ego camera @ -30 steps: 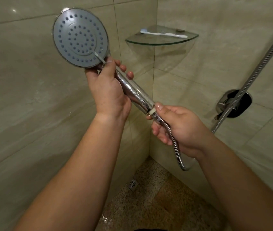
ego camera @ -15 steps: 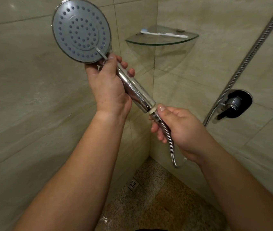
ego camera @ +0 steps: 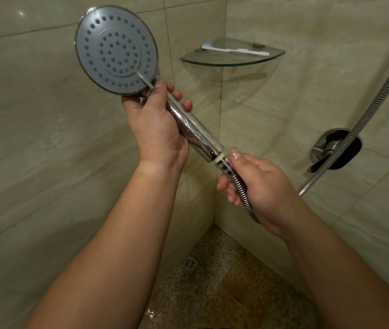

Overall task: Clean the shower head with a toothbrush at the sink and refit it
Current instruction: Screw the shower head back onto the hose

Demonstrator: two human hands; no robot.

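The round grey shower head [ego camera: 116, 52] with its chrome handle faces me, held up in the shower corner. My left hand [ego camera: 158, 129] grips the upper handle just below the face. At the handle's lower end my right hand [ego camera: 257, 186] pinches the chrome hose nut [ego camera: 224, 165] next to a white ring, and the metal hose [ego camera: 364, 122] runs through that hand and up to the right. A white toothbrush [ego camera: 233, 50] lies on the glass corner shelf [ego camera: 233, 61].
A chrome mixer lever on a dark wall plate [ego camera: 335, 151] sits on the right wall, behind the hose. Beige tiled walls meet in the corner. A small square floor drain [ego camera: 190, 265] is set in the speckled floor below.
The shower head has shifted slightly lower and to the right in view. The hose loop under my right hand has shortened, and the hose now crosses the mixer plate.
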